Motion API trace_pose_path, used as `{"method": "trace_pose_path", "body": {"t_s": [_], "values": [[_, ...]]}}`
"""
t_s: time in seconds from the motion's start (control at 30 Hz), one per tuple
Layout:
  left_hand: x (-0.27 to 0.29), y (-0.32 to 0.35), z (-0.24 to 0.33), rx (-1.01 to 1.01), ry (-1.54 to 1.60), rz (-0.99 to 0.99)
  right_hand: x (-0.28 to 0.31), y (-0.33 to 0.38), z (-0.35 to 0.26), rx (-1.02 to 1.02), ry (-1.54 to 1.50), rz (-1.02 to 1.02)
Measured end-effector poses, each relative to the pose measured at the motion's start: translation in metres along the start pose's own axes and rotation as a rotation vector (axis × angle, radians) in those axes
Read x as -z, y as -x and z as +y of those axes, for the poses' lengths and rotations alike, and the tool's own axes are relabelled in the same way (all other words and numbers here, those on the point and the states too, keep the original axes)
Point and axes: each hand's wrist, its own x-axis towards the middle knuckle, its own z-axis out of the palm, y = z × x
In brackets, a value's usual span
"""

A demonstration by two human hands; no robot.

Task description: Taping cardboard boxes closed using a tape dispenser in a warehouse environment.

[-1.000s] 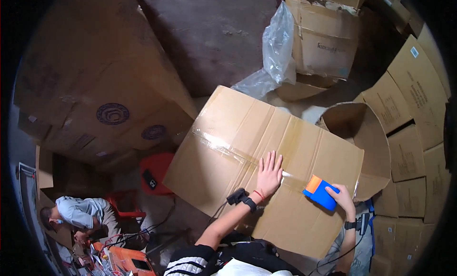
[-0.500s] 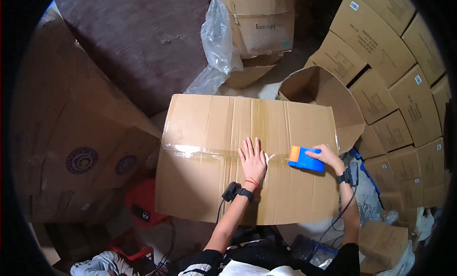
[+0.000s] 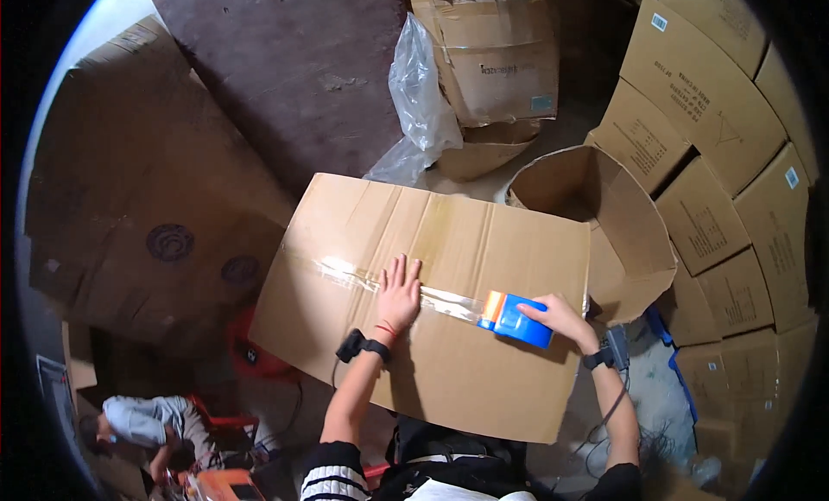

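Blue tape dispenser (image 3: 515,320) in right hand (image 3: 560,317) nears carton's (image 3: 449,371) right edge.

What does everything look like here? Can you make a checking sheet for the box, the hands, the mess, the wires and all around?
Surface: closed brown cardboard box, top flaps meeting at a seam.
Job's things: clear tape strip running along the seam; blue tape dispenser with an orange end at the strip's right end.
Clutter: crumpled clear plastic bag; open empty carton beside the box.
Grippers: left hand flat on the tape, fingers spread; right hand gripping the dispenser.
Cables: thin wire trailing from the right wrist band.
Surroundings: stacked cartons on the right; large flattened cardboard on the left; another person crouching at lower left.
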Motion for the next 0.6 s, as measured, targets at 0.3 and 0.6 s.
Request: {"method": "trace_pose_path", "body": {"t_s": [0.3,0.6], "values": [[-0.015,-0.003,0.045,0.389,-0.087,-0.123,0.152,0.159,0.156,-0.170,0.011,-0.015],[-0.071,0.022,0.286,0.206,-0.139,-0.031,0.161,0.153,0.190,-0.045,-0.110,0.002]]}}
